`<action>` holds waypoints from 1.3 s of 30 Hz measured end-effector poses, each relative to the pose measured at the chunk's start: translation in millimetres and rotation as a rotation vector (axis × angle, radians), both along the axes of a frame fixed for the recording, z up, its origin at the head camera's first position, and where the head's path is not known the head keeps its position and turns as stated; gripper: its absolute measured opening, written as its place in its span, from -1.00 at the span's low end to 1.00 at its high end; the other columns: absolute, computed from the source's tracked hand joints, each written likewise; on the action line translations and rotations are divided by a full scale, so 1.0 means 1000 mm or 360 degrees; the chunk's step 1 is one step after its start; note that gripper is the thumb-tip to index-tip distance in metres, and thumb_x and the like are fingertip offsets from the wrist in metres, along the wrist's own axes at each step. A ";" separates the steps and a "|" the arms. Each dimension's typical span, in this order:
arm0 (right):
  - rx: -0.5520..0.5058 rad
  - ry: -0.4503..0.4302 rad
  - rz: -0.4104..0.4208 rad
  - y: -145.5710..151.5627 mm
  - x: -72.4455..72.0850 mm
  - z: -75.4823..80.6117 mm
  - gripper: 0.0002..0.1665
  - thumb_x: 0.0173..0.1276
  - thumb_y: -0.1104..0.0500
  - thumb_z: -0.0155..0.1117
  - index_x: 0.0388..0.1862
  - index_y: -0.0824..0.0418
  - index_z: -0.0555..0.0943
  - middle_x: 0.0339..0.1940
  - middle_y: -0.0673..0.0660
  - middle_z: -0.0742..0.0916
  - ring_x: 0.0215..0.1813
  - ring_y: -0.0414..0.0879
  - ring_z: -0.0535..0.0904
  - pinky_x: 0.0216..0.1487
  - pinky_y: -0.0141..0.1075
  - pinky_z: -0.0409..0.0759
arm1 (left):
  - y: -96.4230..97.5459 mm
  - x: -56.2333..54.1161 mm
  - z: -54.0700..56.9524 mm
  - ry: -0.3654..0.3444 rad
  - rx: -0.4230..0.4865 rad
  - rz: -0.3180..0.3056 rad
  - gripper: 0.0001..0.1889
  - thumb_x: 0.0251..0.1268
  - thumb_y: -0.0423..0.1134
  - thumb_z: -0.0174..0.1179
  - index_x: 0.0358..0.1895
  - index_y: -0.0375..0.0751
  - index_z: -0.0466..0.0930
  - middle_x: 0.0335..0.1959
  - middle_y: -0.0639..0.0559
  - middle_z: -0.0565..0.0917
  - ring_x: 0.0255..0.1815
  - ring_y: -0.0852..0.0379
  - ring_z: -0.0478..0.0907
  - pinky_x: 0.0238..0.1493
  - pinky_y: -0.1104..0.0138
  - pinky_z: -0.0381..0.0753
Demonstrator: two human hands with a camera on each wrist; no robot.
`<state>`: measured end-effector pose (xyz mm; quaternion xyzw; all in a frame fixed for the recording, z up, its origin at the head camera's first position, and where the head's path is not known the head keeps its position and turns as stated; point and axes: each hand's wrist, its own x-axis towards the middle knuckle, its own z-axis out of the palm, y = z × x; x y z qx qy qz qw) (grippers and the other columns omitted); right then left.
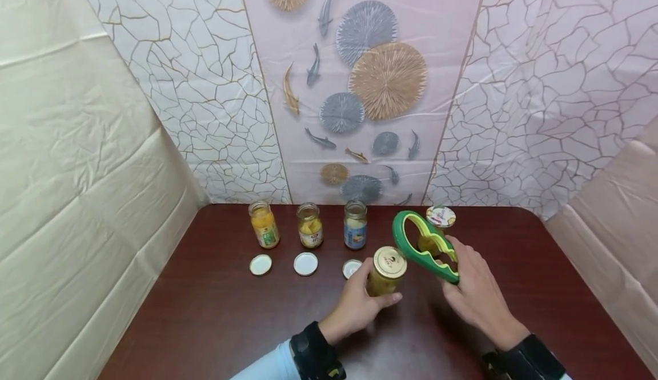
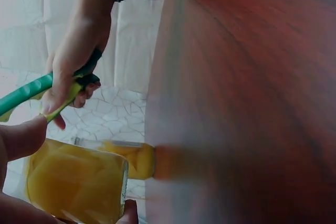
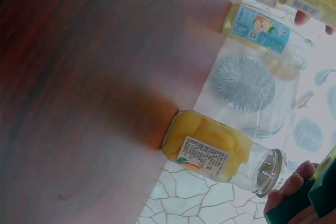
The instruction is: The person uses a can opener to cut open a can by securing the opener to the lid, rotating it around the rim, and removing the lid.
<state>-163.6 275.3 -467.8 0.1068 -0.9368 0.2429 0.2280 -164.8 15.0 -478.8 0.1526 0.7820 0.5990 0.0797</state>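
Note:
My left hand (image 1: 354, 306) grips a glass jar (image 1: 384, 283) of yellow fruit with a gold lid (image 1: 389, 262) on it. In the left wrist view this jar (image 2: 76, 182) is raised off the table, a fingertip near its base. My right hand (image 1: 478, 288) holds a green jar opener (image 1: 411, 254) with a yellow-green toothed inner edge, its loop tilted up beside the jar, apart from the lid. Behind the opener stands another lidded jar (image 1: 441, 216), partly hidden; the right wrist view shows that jar (image 3: 210, 145) upright with yellow fruit and a white label.
Toward the back stand three lidless jars: one with orange contents (image 1: 264, 226), one with yellow pieces (image 1: 310, 228), one with a blue label (image 1: 355, 226). In front lie a left lid (image 1: 260, 264), a middle lid (image 1: 305, 264) and a right lid (image 1: 352, 268). Patterned cloth (image 1: 360, 83) hangs behind the table (image 1: 231, 323).

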 end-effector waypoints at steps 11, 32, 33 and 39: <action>0.0006 -0.0011 0.0031 -0.001 -0.002 -0.004 -0.10 0.15 0.33 0.41 0.53 0.30 0.37 0.03 0.24 0.68 0.01 0.10 0.51 0.00 0.06 0.46 | -0.012 0.003 -0.011 -0.0025 0.0035 0.0065 -0.40 0.21 -0.15 0.60 0.29 0.16 0.55 0.18 0.20 0.71 0.28 0.23 0.58 0.37 0.24 0.48; 0.0377 0.0127 0.0154 -0.035 0.006 0.032 -0.02 -0.03 0.27 0.42 0.48 0.36 0.42 -0.23 0.14 0.56 -0.22 -0.02 0.34 -0.12 -0.16 0.32 | -0.011 -0.012 -0.010 0.0021 -0.0037 0.0121 -0.33 0.26 -0.14 0.57 0.42 0.04 0.53 0.26 0.03 0.69 0.29 0.09 0.60 0.35 0.12 0.56; 0.0384 0.0124 0.0170 -0.036 0.007 0.033 -0.02 -0.03 0.27 0.44 0.48 0.37 0.42 -0.21 0.15 0.58 -0.22 -0.01 0.36 -0.12 -0.15 0.34 | -0.011 -0.011 -0.011 0.0021 -0.0031 0.0127 -0.33 0.24 -0.15 0.57 0.42 0.02 0.54 0.27 0.02 0.69 0.29 0.09 0.61 0.34 0.14 0.57; 0.0408 0.0071 0.0206 -0.044 0.013 0.039 -0.04 0.02 0.27 0.46 0.49 0.38 0.42 -0.13 0.18 0.62 -0.15 0.02 0.42 -0.08 -0.10 0.40 | -0.009 -0.011 -0.016 0.0080 -0.0016 0.0104 -0.34 0.23 -0.17 0.58 0.40 0.03 0.56 0.29 0.03 0.71 0.27 0.13 0.63 0.30 0.25 0.59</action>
